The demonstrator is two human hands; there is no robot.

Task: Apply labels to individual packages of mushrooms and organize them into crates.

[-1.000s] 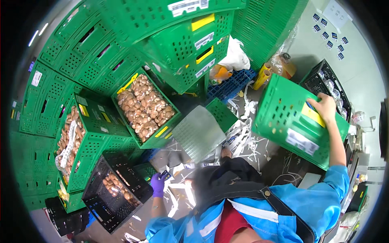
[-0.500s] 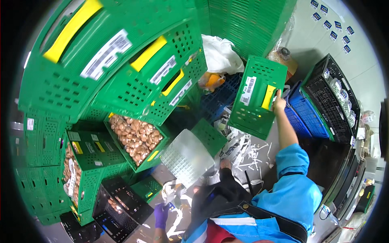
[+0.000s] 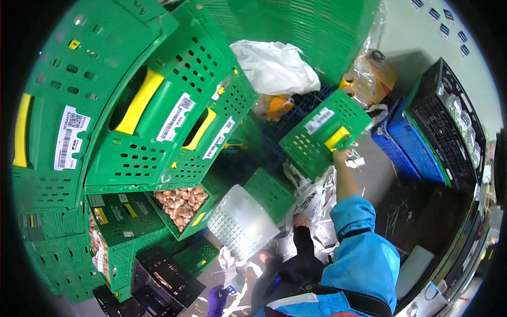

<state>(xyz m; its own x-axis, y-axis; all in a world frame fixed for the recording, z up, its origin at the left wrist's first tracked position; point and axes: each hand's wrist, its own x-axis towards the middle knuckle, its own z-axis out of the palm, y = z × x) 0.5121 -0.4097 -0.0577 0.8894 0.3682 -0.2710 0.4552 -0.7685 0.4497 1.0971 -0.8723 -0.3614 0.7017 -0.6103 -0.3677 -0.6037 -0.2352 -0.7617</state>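
My bare right hand (image 3: 341,157) is closed on the yellow handle (image 3: 336,138) of a green plastic crate (image 3: 305,143). That crate hangs tilted in front of me, its perforated side with a white label facing up. At the lower edge, my left hand (image 3: 217,301) wears a purple glove and pinches a small blue label (image 3: 231,290). Beneath the held crate, crumpled white strips of paper (image 3: 317,211) litter the floor. Left of my feet stands a pale translucent crate (image 3: 240,224), with another green crate (image 3: 272,195) against it.
Tall stacks of green crates (image 3: 132,158) with yellow handles rise on the left. Brown mushrooms (image 3: 182,207) fill one lower crate. Black crates (image 3: 166,282) lie below. Blue crates (image 3: 414,142) and a black crate (image 3: 449,127) stand right. A white plastic bag (image 3: 274,66) sits behind.
The green crate in my right hand has moved a little left and tilted further. My view has shifted, bringing the left stack closer. My left hand stays low with the label.
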